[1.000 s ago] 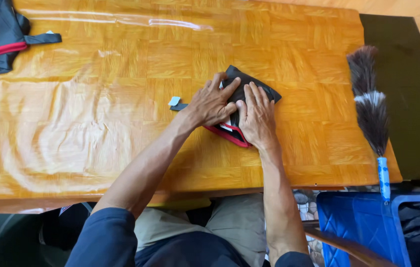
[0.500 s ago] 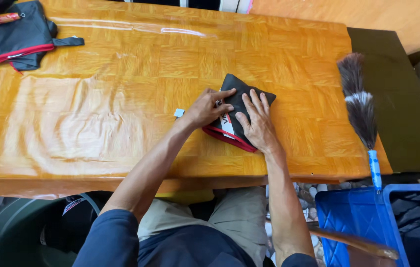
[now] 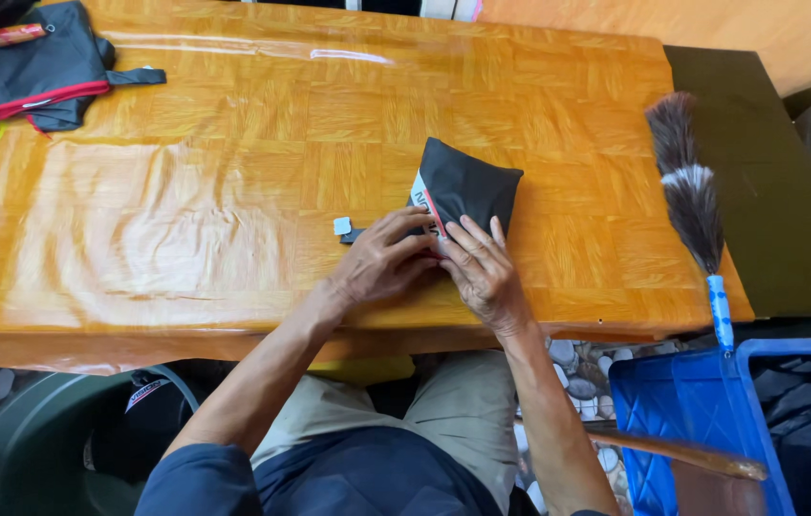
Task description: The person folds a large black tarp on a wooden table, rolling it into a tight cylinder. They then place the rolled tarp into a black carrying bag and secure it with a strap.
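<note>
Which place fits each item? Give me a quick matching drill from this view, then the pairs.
Things:
1. folded black fabric pouch with red trim
2. grey-and-white feather duster with blue handle
3. loose black-and-red cloth bag
4. blue plastic crate

Places:
A. table's far left corner
B. below the table edge, lower right
C. under both hands' fingertips
D. table's right edge

Pairs: 1-C, 2-D, 3-A, 4-B
</note>
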